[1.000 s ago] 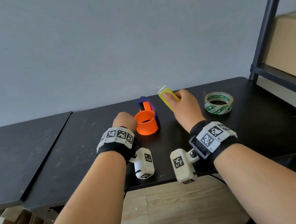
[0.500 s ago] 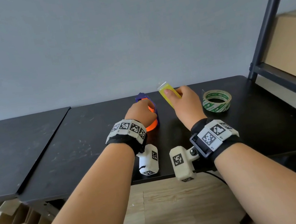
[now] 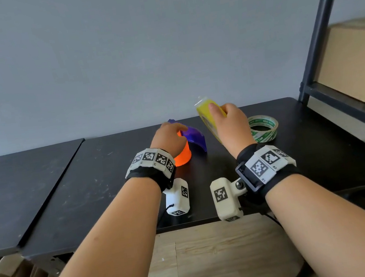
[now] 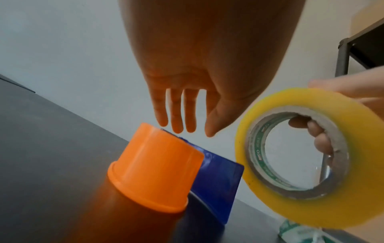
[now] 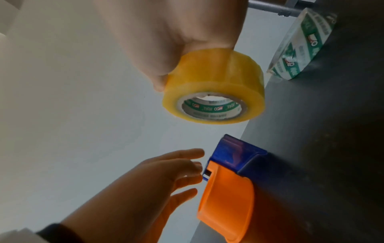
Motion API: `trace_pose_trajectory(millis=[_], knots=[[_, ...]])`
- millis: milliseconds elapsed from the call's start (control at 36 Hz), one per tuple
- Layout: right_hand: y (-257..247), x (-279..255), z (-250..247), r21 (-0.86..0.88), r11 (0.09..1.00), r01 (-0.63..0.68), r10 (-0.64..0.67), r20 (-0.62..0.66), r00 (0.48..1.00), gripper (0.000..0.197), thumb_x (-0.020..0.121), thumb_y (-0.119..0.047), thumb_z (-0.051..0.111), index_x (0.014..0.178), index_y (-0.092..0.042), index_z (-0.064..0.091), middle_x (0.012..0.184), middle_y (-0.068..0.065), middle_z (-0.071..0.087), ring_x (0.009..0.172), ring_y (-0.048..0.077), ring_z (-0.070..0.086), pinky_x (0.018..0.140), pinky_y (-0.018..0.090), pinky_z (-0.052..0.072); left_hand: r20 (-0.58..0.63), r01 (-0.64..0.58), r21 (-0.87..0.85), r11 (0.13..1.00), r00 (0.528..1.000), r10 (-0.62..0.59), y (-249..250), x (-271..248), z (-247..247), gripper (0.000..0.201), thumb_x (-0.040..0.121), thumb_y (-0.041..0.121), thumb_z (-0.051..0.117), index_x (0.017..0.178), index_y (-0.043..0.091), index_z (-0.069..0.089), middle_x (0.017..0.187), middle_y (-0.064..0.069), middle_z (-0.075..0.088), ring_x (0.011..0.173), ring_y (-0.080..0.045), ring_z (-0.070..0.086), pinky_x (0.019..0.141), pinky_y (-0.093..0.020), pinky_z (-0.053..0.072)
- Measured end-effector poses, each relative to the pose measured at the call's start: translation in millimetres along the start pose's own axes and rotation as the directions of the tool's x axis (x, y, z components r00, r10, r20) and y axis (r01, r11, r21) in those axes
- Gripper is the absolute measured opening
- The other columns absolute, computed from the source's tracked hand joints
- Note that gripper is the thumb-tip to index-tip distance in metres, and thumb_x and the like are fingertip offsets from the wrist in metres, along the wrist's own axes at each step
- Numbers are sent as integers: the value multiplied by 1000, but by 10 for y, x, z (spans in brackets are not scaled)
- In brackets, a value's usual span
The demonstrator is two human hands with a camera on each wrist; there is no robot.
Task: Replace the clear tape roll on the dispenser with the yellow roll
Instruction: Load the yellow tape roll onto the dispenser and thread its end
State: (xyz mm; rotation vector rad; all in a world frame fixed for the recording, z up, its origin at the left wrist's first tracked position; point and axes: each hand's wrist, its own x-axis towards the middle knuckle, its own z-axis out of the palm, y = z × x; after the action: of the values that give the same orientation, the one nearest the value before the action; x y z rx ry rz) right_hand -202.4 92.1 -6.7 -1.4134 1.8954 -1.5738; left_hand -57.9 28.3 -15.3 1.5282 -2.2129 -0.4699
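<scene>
Black surface [image 3: 89, 187] against a grey wall, dark shelf frame [image 3: 317, 30] at right.

Right hand [image 3: 232, 128] grips the yellow roll [image 3: 207, 115], held off the surface on edge: fingers hooked through the core, thumb on the outer wrap. Good hold; the cardboard core is stiff, and the glossy outer wrap looks slick. Roll looks full, so moderate weight and rigid; no crush risk.

Left hand [image 4: 187, 102] hovers over the dispenser [image 4: 158, 171], fingers straight and slightly spread, holding nothing; tips just above the orange hub, can't confirm contact.

Dispenser lies on its side on the surface, orange hub bare, blue shell [image 5: 239, 154] behind it. Hard plastic, looks light, so likely to skid unless pinned. Take it by the blue shell and leave the hub free.

Clear roll [image 3: 264, 127] lies flat on the surface, just right of the right hand, already off the dispenser. Looks nearly spent, light.
</scene>
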Motion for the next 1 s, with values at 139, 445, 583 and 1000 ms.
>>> trace_pose_trajectory(millis=[139,445,583,1000], knots=[[-200,25,-9,85,996,9,-5,-52,999,45,98,-48,39,94,-7,57,90,7,57,87,24,53,80,39,44,-56,16,-229,973,998,-30,73,12,-205,37,89,21,60,126,15,62,126,-4,64,118,-21,58,102,-33,44],[-506,-8,10,370,917,-149,133,69,989,46,98,-46,42,62,-16,42,62,0,35,60,16,34,61,33,30,-68,3,-509,861,997,-44,10,-133,-505,18,87,26,67,91,9,68,83,-9,69,73,-21,64,85,-36,55],[-455,-14,155,298,944,-141,113,109,988,53,97,-53,35,72,-10,53,77,10,53,70,23,48,69,37,37,-106,59,-497,866,986,-128,-109,-191,-515,26,85,25,68,90,-1,70,83,-20,74,78,-32,74,84,-45,59],[-191,-7,522,-30,998,-47,51,149,987,23,81,-24,59,85,-1,63,93,18,62,73,25,55,61,29,40,-111,303,-322,897,929,-354,-342,-119,-482,35,79,29,62,52,11,48,56,-12,67,56,-23,65,55,-25,46]])
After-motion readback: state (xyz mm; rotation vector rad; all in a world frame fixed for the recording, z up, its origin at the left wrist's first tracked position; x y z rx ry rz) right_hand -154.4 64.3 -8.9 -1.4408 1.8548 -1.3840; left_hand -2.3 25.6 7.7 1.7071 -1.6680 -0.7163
